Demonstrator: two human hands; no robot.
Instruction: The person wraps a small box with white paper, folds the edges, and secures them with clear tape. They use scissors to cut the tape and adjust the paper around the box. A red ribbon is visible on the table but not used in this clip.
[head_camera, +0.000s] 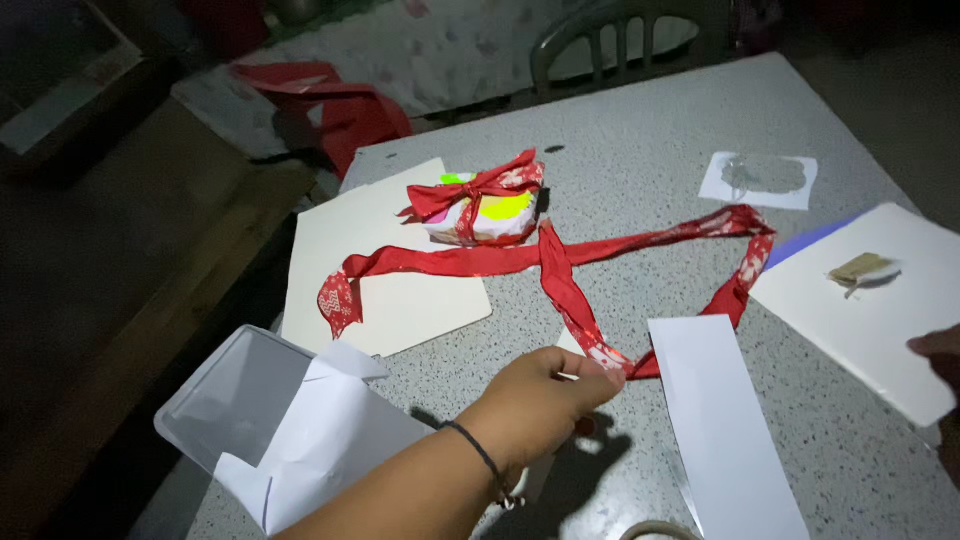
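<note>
Red ribbon (560, 262) sprawled in a loose loop across speckled grey tabletop (640, 150), one bend pinched at fingers (600, 372) of left hand (540, 400), closed on the fabric. Beyond the fingers, small gift box (483, 205) with red bow; just right of them, white paper strip (725, 420); further left, cream card (385, 255). Right hand (942, 345) barely visible at frame edge, touching white card (860, 310), grip impossible to tell.

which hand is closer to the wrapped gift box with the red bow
Left. The left hand pinches the red ribbon on the table just below the gift box; the right hand sits far off at the frame's right edge, touching a white card.
</note>
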